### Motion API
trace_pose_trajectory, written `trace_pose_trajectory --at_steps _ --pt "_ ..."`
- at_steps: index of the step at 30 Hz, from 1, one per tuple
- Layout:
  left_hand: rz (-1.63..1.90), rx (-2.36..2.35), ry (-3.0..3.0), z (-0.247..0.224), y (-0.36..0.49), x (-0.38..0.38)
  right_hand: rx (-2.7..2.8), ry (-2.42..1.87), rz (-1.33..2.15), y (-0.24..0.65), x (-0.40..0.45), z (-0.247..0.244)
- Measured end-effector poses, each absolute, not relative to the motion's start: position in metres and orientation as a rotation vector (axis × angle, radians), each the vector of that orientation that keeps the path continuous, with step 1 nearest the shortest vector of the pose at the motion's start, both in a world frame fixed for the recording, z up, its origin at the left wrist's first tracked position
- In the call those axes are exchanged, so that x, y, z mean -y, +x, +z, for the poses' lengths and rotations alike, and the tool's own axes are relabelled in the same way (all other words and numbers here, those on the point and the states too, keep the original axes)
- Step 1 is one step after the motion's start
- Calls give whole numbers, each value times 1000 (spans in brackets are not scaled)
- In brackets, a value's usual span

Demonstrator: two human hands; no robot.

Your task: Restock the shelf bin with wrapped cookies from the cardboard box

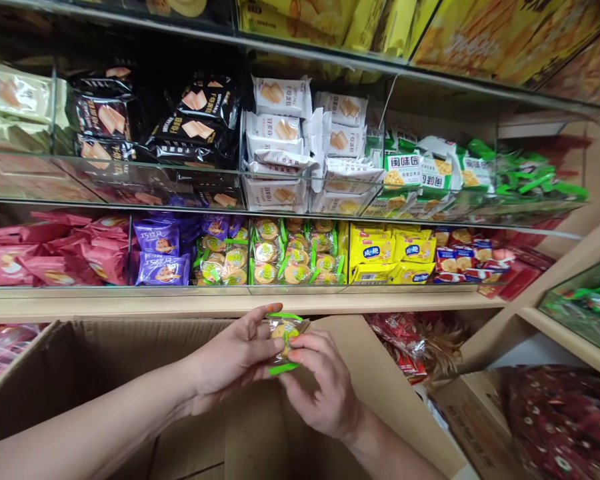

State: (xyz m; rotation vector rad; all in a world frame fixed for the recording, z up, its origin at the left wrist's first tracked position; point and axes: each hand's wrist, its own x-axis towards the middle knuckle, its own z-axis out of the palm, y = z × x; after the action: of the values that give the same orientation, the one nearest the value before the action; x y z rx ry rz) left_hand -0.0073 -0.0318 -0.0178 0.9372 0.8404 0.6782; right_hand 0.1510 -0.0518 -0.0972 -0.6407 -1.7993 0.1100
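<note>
Between my two hands is a small packet of biscuits [283, 332] in clear wrap with bright green ends. My left hand [240, 353] grips its left side with the thumb across the front. From the right, the fingers of my right hand [325, 380] pinch the same packet. Both hands are over a large open cardboard box [145, 333]. Just behind them, on the lower shelf, similar green-edged biscuit packets [296, 257] stand stacked in glass-walled compartments.
Beside those lie purple packets [163, 250], red packets [55, 253] and yellow packets [393, 250]. A glass-fronted shelf above holds black packets [195, 120], white packets [280, 140] and green-white packets [425, 167]. At lower right are dark red packages [565, 420] in another carton.
</note>
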Motion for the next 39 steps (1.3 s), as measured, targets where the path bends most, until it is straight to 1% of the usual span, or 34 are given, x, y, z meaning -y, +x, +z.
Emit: trace_pose_trajectory --at_steps 2,4,6,8,11,12,14,21,25,30,34,39 --pt "696 -881 956 -18 -7 30 1787 -623 168 152 53 -97" --pt "691 -907 991 -19 -7 28 1665 -717 215 153 51 -100" --pt "666 -908 1030 -19 -7 27 1532 -823 339 151 47 -106" --pt "659 -910 1054 -19 -6 28 1430 -838 608 148 42 -111" --pt "696 -950 1077 -20 -3 30 1309 -740 1071 143 39 -115" --pt "702 -970 1095 -20 -2 31 1284 -709 1173 141 38 -114" --pt "703 -1009 1125 -21 0 31 1263 -690 1263 137 40 -113" --pt "844 -1090 1178 -23 4 29 1192 -711 1223 141 37 -101" --pt "945 -1165 1357 -21 0 26 1058 -819 925 162 0 -70" --pt "799 -1212 1473 -26 -3 26 1087 -1031 579 187 -77 -31" --pt "798 -1197 1553 -40 -3 31 1156 -1099 390 190 -119 -21" --pt "787 -1157 1714 -49 -7 36 1285 -1173 272 182 -140 -19"
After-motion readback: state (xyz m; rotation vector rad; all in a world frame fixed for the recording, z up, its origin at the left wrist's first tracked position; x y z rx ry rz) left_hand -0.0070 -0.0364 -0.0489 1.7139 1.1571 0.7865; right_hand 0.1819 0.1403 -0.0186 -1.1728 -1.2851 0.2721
